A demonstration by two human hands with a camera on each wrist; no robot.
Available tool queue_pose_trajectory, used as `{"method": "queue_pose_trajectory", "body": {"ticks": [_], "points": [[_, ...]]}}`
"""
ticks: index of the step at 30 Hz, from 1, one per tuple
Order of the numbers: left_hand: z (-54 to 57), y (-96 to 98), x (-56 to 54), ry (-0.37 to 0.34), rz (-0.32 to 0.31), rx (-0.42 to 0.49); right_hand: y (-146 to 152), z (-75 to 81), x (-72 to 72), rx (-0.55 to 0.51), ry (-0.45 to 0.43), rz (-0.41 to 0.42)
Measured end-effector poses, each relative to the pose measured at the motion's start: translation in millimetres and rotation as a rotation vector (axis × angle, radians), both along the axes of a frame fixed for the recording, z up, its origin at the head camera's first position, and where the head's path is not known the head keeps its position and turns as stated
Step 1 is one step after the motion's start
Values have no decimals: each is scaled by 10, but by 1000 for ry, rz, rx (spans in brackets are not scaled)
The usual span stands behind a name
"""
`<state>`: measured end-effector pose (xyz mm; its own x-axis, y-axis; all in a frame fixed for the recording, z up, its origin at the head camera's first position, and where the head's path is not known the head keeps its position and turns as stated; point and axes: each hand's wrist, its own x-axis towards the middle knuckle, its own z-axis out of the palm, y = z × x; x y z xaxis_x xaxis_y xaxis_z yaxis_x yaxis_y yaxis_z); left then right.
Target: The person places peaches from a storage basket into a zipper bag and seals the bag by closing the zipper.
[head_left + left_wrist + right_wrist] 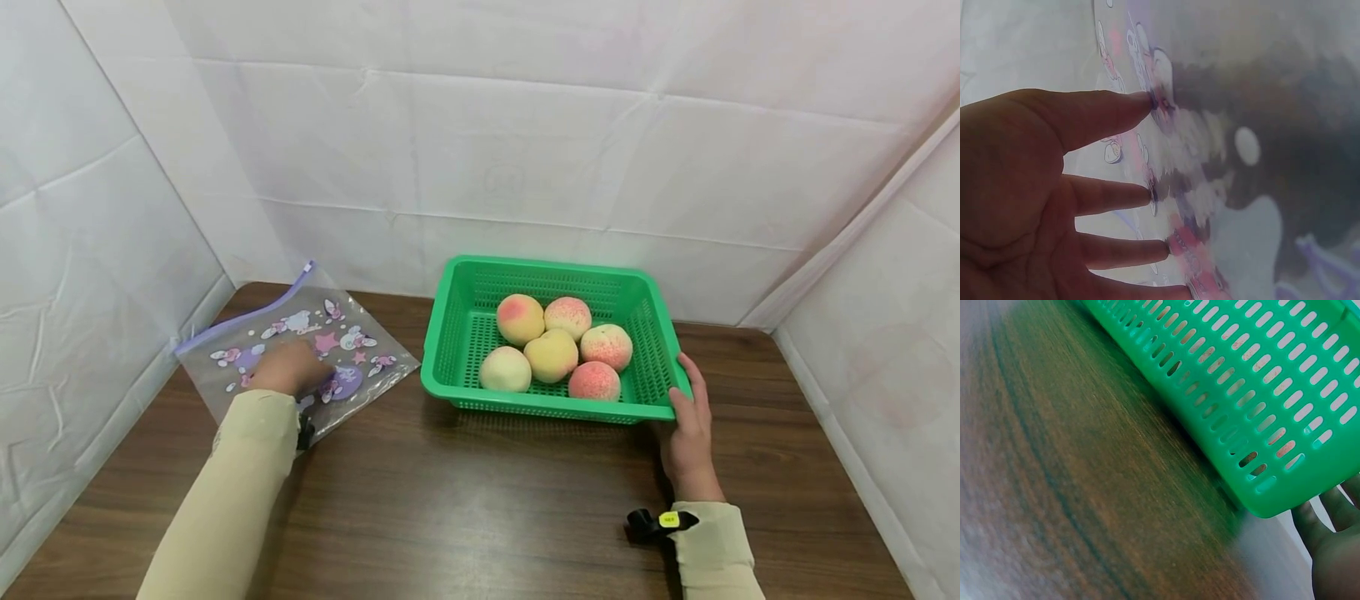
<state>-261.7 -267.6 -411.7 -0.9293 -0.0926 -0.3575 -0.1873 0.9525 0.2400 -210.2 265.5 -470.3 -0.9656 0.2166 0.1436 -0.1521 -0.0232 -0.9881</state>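
Observation:
A clear zip bag (352,337) with a purple zip edge and printed cartoon figures and stars lies flat on the left. My left hand (291,367) is over its middle; in the left wrist view the fingers (1116,197) reach out nearly straight, spread, their tips touching the plastic (1254,250). To the right stands a green perforated basket (555,407) holding several peaches (551,356), yellow to pink-red. With the thumb on the rim and fingers round the outside, my right hand (690,425) grips the basket's front right corner.
The dark wood-grain table (465,508) carries both things. White sheeting (517,150) rises behind it and along both sides. The basket's back edge is close to the rear sheet. A black wrist strap (660,525) with a yellow label is on my right wrist.

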Motion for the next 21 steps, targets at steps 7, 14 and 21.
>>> {"method": "queue_pose_trajectory", "body": {"ticks": [7,14,21], "points": [[24,10,-5,9,-34,-24,10,-10,-9,32,-7,-21],[15,1,-10,11,-43,-31,16,-12,-10,48,-11,-27],[-14,-23,-16,-14,-23,-2,10,-9,-11,38,-11,-25]]}}
